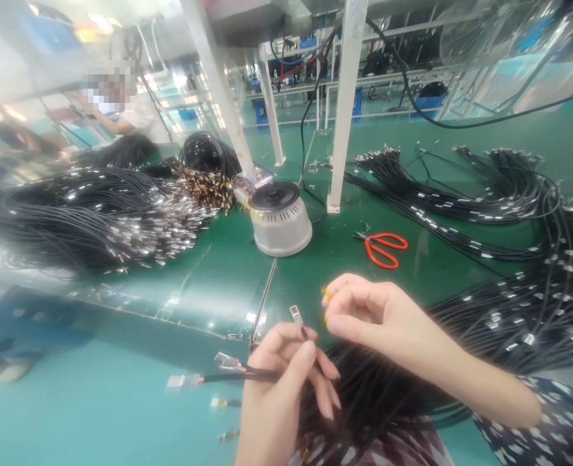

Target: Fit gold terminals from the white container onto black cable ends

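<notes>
My left hand (pixel 286 375) is closed round several black cables (pixel 261 373) in front of me. One cable end with a small silver connector (pixel 296 314) pokes up between thumb and forefinger, while other connector ends stick out to the left of the hand. Just right of it, my right hand (pixel 364 307) hovers with thumb and forefinger bent together. Small yellow bits (pixel 327 294) show at its fingertips; they could be finger covers or something pinched, I cannot tell. Beneath both hands, a thick bundle of black cables (pixel 364 382) lies across my lap.
A white round device with a black top (pixel 281 223) stands on the green table (pixel 218 278). Red-handled scissors (pixel 383 249) lie right of it. Cable heaps (pixel 72 213) fill the left, more cables (pixel 461 207) the right. White posts (pixel 347 103) rise behind. Another person (pixel 140 116) sits far left.
</notes>
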`<move>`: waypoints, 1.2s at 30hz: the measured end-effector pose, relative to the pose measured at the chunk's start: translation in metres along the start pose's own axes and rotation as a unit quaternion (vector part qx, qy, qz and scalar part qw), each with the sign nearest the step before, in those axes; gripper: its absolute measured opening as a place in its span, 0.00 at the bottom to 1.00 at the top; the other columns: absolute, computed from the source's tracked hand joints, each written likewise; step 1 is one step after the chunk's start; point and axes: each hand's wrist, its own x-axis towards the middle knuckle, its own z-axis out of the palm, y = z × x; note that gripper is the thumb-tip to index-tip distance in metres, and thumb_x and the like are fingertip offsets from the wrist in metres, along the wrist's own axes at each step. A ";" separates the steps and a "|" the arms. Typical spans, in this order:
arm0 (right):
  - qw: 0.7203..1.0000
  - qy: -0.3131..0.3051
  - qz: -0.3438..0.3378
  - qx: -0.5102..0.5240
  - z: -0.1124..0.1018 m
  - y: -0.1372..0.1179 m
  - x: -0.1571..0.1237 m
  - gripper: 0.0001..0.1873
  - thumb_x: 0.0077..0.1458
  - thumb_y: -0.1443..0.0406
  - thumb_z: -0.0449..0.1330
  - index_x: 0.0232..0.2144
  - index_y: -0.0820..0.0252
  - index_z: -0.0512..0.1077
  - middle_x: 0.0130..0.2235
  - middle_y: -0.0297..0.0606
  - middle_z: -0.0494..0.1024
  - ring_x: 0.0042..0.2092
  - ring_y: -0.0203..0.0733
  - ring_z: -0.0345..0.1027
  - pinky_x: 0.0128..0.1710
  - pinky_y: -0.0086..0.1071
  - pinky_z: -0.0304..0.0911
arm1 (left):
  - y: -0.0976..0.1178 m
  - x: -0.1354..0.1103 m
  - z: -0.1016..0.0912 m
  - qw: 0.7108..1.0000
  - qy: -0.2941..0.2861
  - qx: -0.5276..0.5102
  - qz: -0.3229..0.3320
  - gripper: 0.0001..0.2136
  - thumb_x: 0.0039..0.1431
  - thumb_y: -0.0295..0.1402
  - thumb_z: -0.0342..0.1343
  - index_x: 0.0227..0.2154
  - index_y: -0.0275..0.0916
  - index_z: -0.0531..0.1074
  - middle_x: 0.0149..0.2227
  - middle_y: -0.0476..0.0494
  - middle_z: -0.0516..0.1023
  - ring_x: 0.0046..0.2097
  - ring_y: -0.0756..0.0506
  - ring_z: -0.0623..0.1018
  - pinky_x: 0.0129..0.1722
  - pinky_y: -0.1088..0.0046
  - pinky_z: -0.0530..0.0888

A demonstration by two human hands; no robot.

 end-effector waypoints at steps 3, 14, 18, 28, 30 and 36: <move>0.999 -0.016 -0.006 -0.027 0.002 -0.002 0.000 0.06 0.48 0.64 0.64 0.22 0.59 0.73 0.37 0.36 0.71 0.40 0.43 0.68 0.40 0.34 0.62 | -0.001 -0.003 0.000 1.000 0.006 0.028 -0.005 0.08 0.60 0.31 0.56 0.42 0.37 0.67 0.22 0.47 0.77 0.15 0.51 0.70 0.20 0.72 0.72; 0.999 -0.026 -0.006 -0.047 0.003 -0.004 0.003 0.07 0.50 0.67 0.63 0.22 0.59 0.72 0.34 0.34 0.72 0.37 0.39 0.67 0.39 0.33 0.62 | -0.001 -0.006 0.002 0.999 0.011 0.046 -0.005 0.16 0.59 0.28 0.55 0.50 0.35 0.66 0.22 0.48 0.76 0.15 0.50 0.71 0.20 0.73 0.72; 0.999 -0.032 -0.010 -0.042 0.004 -0.004 0.003 0.07 0.50 0.66 0.64 0.22 0.60 0.72 0.34 0.35 0.71 0.36 0.39 0.66 0.39 0.33 0.62 | -0.001 -0.007 0.002 0.999 0.010 0.037 -0.009 0.16 0.59 0.28 0.55 0.51 0.35 0.67 0.22 0.47 0.77 0.16 0.50 0.72 0.20 0.73 0.72; 0.999 -0.035 -0.013 -0.023 0.004 -0.003 0.002 0.07 0.49 0.66 0.65 0.23 0.61 0.72 0.33 0.34 0.70 0.35 0.38 0.66 0.38 0.34 0.61 | -0.001 -0.009 0.001 0.999 0.005 0.033 -0.004 0.15 0.60 0.28 0.55 0.50 0.36 0.68 0.23 0.47 0.77 0.16 0.51 0.72 0.21 0.75 0.72; 0.999 -0.035 -0.013 -0.021 0.004 -0.003 0.002 0.07 0.49 0.66 0.65 0.23 0.61 0.72 0.33 0.34 0.70 0.35 0.38 0.66 0.38 0.34 0.61 | -0.002 -0.009 0.001 0.999 0.006 0.036 -0.002 0.16 0.59 0.28 0.55 0.50 0.36 0.68 0.23 0.47 0.77 0.16 0.51 0.72 0.21 0.75 0.72; 0.999 -0.029 -0.014 -0.032 0.005 -0.005 0.003 0.07 0.49 0.68 0.64 0.22 0.61 0.71 0.32 0.33 0.71 0.35 0.37 0.66 0.38 0.33 0.61 | -0.003 -0.009 0.000 0.999 0.004 0.033 0.002 0.16 0.60 0.28 0.55 0.51 0.37 0.68 0.23 0.47 0.77 0.16 0.51 0.72 0.21 0.73 0.73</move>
